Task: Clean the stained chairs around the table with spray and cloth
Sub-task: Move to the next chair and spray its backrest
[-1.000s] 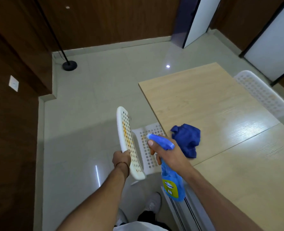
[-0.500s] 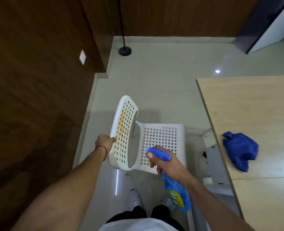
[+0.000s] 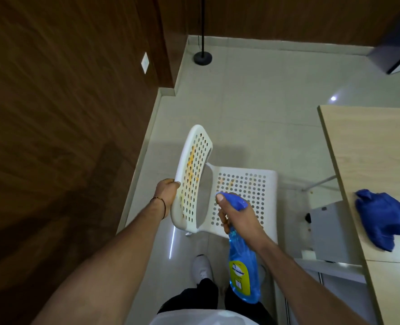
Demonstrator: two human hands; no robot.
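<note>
Left hand (image 3: 167,192) gripping stained chair (image 3: 243,186) backrest edge, right hand (image 3: 237,215) gripping spray bottle (image 3: 242,266) over seat, cloth (image 3: 382,219) at desk (image 3: 370,146) edge

We note dark wood-panelled walls (image 3: 65,113), a pale tiled floor (image 3: 253,109), a black stand base (image 3: 202,58) by the wall, a light wooden table (image 3: 363,146) at right

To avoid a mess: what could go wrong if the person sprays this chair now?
Spray may pass through the holes of the chair and wet the floor. The left hand grips the backrest, the right hand the spray bottle, and the cloth lies on the table, so drips may run before wiping.
</note>
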